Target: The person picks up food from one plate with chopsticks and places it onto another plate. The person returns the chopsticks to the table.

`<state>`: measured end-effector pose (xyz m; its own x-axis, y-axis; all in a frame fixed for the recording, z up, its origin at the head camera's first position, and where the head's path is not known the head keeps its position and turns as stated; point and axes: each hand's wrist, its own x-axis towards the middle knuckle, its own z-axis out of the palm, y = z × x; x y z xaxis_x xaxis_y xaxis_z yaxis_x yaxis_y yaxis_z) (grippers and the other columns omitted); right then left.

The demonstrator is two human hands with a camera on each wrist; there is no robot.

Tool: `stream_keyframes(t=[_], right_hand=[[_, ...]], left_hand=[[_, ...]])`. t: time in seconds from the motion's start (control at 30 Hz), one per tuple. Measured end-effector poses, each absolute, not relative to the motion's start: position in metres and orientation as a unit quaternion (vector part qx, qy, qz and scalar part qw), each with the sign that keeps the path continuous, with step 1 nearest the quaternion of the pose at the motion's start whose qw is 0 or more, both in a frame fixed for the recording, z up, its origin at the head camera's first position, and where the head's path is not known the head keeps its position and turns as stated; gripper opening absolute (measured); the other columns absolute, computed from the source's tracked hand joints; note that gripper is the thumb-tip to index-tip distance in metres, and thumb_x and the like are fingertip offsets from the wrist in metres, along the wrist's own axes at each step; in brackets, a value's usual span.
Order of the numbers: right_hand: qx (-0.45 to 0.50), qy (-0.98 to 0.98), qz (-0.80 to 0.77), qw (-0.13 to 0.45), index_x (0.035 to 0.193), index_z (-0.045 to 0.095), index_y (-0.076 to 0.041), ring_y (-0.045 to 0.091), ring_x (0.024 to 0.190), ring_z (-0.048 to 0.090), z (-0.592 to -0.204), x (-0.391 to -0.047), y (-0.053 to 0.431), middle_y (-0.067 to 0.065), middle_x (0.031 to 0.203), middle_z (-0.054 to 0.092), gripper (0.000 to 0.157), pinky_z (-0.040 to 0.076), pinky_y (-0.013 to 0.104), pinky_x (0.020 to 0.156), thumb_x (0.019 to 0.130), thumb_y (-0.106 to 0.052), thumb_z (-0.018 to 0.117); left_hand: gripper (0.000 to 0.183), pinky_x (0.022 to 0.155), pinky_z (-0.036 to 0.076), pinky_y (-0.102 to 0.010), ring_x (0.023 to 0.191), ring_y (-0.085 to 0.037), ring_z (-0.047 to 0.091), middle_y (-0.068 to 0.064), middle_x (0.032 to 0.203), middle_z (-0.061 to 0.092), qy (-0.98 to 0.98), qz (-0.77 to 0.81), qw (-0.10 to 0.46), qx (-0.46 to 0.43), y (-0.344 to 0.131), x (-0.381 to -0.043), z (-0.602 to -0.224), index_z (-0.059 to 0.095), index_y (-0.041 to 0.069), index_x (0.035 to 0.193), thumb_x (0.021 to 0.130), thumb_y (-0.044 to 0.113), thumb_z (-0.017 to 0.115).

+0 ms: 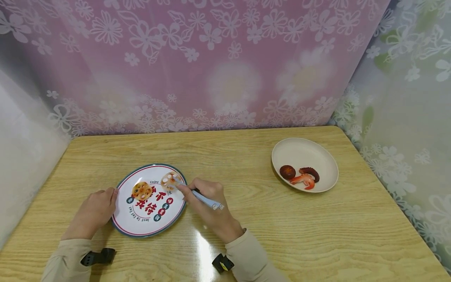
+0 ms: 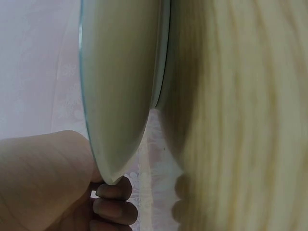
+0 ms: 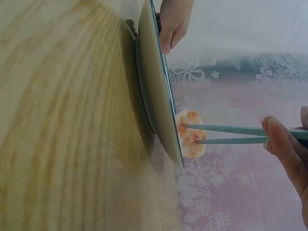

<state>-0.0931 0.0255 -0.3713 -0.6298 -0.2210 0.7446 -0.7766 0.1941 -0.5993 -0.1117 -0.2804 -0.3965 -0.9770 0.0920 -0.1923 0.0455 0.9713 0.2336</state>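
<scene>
A pale lotus slice (image 1: 168,181), holed and orange-blotched, is at the far right of the plate (image 1: 141,227), partly hidden by chopsticks (image 1: 208,200) that the curled right hand (image 1: 215,216) grips. A browner slice (image 1: 142,191) lies nearby. The left hand (image 1: 93,209) pinches the plate's rim. Well rightward, a bowl (image 1: 306,150) stands on the tabletop (image 1: 239,164).

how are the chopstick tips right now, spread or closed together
Spread: in the right wrist view, the chopsticks end apart over the lotus slice, with a visible gap between them.
</scene>
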Motion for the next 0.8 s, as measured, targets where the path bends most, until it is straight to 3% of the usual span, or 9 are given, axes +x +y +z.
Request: stream_keyframes(t=[0.33, 0.57, 0.8], right_hand=[[0.337, -0.742, 0.516, 0.262, 0.070, 0.060, -0.011, -0.005, 0.047, 0.034, -0.3760, -0.0913, 0.0210, -0.005, 0.059, 0.056, 0.021, 0.028, 0.009, 0.042, 0.088, -0.009, 0.071], [0.338, -0.739, 0.523, 0.257, 0.070, 0.060, -0.011, -0.005, 0.047, 0.035, -0.3757, -0.0916, 0.0212, -0.006, 0.059, 0.056, 0.021, 0.029, 0.009, 0.041, 0.087, -0.009, 0.072], [0.341, -0.746, 0.514, 0.250, 0.076, 0.063, -0.009, -0.004, 0.051, 0.042, -0.3767, -0.0921, 0.0210, -0.005, 0.064, 0.061, 0.015, 0.033, 0.008, 0.045, 0.085, -0.013, 0.075]], left_hand=[[0.032, 0.080, 0.045, -0.060, 0.088, -0.046, 0.057, -0.029, 0.091, 0.057, 0.987, 0.118, 0.099, 0.039, -0.2808, -0.1113, -0.3968, 0.050, -0.016, 0.111, 0.102, 0.013, 0.038], [0.031, 0.075, 0.046, -0.057, 0.081, -0.041, 0.057, -0.027, 0.087, 0.056, 0.988, 0.118, 0.095, 0.037, -0.2800, -0.1118, -0.3958, 0.051, -0.016, 0.109, 0.102, 0.012, 0.039], [0.033, 0.081, 0.044, -0.061, 0.092, -0.050, 0.057, -0.033, 0.094, 0.057, 0.988, 0.114, 0.093, 0.037, -0.2798, -0.1110, -0.3962, 0.050, -0.016, 0.112, 0.102, 0.013, 0.038]])
